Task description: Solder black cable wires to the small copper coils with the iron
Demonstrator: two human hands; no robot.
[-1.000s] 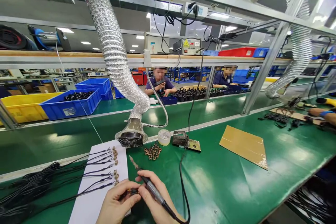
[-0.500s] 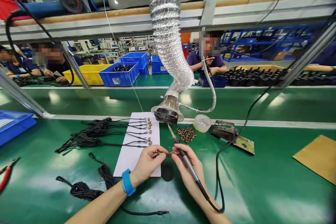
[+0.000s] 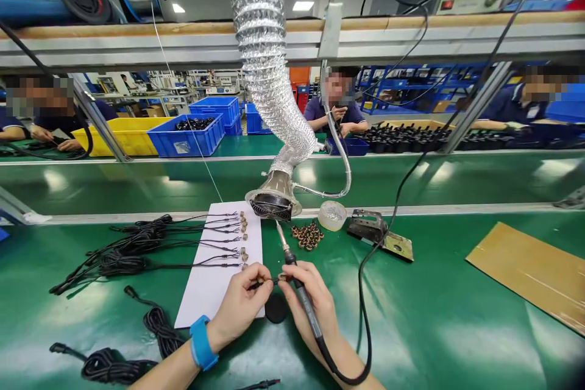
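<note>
My left hand (image 3: 244,301), with a blue band at the wrist, is closed in a pinch on the end of a thin black cable (image 3: 259,284). Closed around a soldering iron (image 3: 305,304), my right hand (image 3: 315,298) has the iron's tip pointing away toward the fume hood. Its thumb and forefinger also pinch a small metallic part (image 3: 283,278) at the cable's end; the fingers partly hide it. Beside my left hand lies a white sheet (image 3: 201,292), with several cable ends and small metal connectors (image 3: 244,236) along it. A black round pad (image 3: 276,308) sits below my fingertips.
A fume hood (image 3: 274,195) on a foil duct hangs just ahead. Behind the iron are a pile of small copper-coloured parts (image 3: 308,236), a round clear container (image 3: 332,216) and an iron stand (image 3: 381,236). Bundled black cables (image 3: 132,250) lie left; cardboard (image 3: 525,274) right. Co-workers sit opposite.
The view has turned right, so the bench things appear further left. Both hands keep their grips, and the small metallic part between my right fingertips shows more clearly.
</note>
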